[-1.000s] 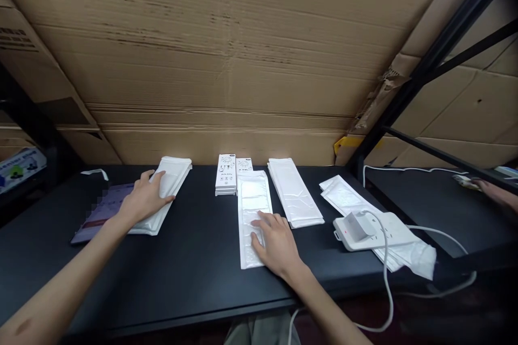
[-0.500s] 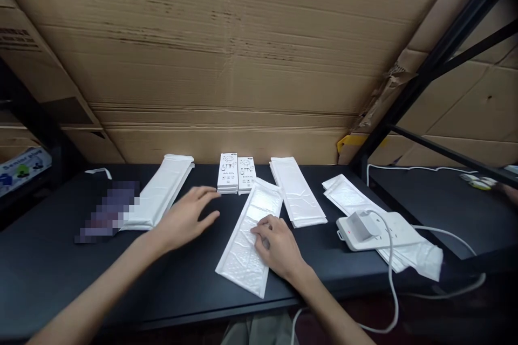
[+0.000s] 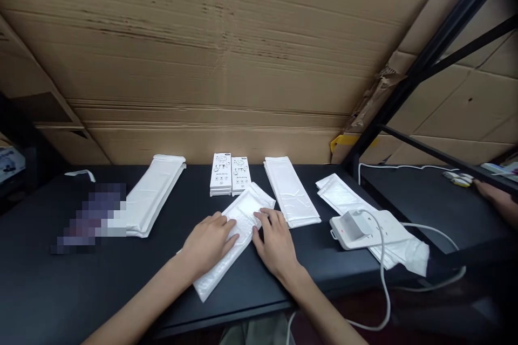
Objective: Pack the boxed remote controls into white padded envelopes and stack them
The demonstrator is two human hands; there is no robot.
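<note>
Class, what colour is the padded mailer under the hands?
The mailer is white, clearest in the head view.

Beyond our left hand (image 3: 208, 242), a padded white mailer (image 3: 154, 194) lies on the black table (image 3: 48, 275), with a pixelated, unreadable item (image 3: 91, 215) just beside it and a white strip (image 3: 79, 174) farther back. Two small printed white boxes (image 3: 220, 174) sit ahead of the hands. Past our right hand (image 3: 275, 242), we see a second padded mailer (image 3: 289, 191), then a pair of white mailers (image 3: 335, 188) running under a white power strip (image 3: 372, 232), whose white cable (image 3: 382, 285) loops over the table edge. Corrugated cardboard (image 3: 202, 64) rises behind the table, and a black metal shelf frame (image 3: 441, 59) and a yellow tag (image 3: 343, 143) stand up and to the right of the right hand.
</note>
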